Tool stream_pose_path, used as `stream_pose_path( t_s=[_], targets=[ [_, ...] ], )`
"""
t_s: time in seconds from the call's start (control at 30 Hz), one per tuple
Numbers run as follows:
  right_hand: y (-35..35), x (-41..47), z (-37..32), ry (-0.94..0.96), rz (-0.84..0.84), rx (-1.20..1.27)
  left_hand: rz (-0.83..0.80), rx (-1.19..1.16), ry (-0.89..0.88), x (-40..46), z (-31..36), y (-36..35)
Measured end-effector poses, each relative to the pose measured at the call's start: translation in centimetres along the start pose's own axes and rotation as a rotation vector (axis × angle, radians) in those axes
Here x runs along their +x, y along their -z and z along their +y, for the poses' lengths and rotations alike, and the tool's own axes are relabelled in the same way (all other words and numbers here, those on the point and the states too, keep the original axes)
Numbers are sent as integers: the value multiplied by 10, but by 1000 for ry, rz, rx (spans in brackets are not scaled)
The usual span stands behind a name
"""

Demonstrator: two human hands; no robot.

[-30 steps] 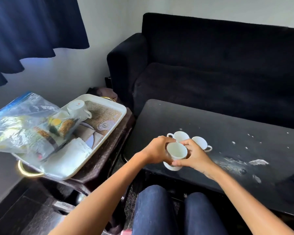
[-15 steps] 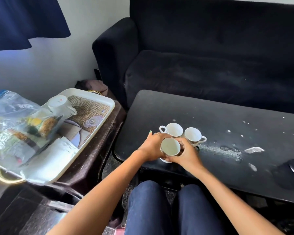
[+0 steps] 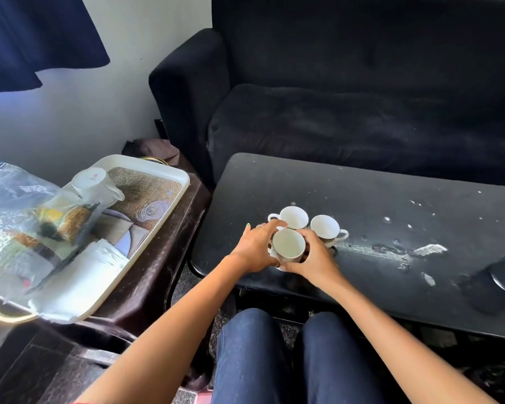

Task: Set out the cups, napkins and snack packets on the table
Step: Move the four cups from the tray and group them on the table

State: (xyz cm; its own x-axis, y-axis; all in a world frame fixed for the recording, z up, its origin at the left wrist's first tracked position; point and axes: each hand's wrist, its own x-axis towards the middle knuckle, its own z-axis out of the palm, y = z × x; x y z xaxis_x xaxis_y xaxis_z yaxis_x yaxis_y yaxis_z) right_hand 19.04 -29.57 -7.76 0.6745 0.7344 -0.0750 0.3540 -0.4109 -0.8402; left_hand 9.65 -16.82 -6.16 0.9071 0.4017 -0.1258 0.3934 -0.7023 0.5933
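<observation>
Snack bag: at your far left a clear plastic bag [image 3: 21,217] holds the snack packets and lies across the near-left part of the tray.
Tray: the white tray [image 3: 169,196] sits on a dark side stand [image 3: 158,258], just beside the tabletop's left end.
Cup on tray: one white cup [image 3: 92,185] stands upside down on the tray, touching the bag's edge.
Napkins: a stack of white napkins [image 3: 82,272] lies at the tray's near corner, partly under the bag.
Your left hand: your left hand [image 3: 254,249] is at the left side of the near cup, thumb curled against its wall, index finger stretched past it toward the far-left cup.
Near cup: the near cup [image 3: 288,248] is upright between both your hands, close to the tabletop's near edge, on something white that you see only as a sliver.
Far-left cup: the far-left cup [image 3: 293,217] stands upright on the tabletop [image 3: 391,199], handle pointing left, just behind the near cup.
Your right hand: your right hand [image 3: 315,258] wraps the near cup's right side, fingers curled round it.
Far-right cup: the far-right cup [image 3: 325,227] stands upright, handle to the right, just beside the other two.
Tabletop marks: white chipped patches [image 3: 429,249] scar the black surface to the right of the cups.
Sofa: a black sofa [image 3: 362,112] stands behind the tabletop.
</observation>
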Motion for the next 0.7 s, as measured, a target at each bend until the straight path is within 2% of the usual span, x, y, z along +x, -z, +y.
stream_pose_path(
  t_s=[0.17, 0.37, 0.5, 0.7],
  targets=[
    [5, -11, 2, -59, 22, -58, -4, 227, 45, -11, -9, 8],
    [6, -24, -28, 39, 187, -130, 78, 16, 43, -33, -24, 37],
    [-13, -14, -78, 187, 132, -70, 206, -87, 49, -50, -32, 67],
    [-68, 9, -145, 376, -31, -117, 376, -117, 108, -82, -63, 116]
  ],
)
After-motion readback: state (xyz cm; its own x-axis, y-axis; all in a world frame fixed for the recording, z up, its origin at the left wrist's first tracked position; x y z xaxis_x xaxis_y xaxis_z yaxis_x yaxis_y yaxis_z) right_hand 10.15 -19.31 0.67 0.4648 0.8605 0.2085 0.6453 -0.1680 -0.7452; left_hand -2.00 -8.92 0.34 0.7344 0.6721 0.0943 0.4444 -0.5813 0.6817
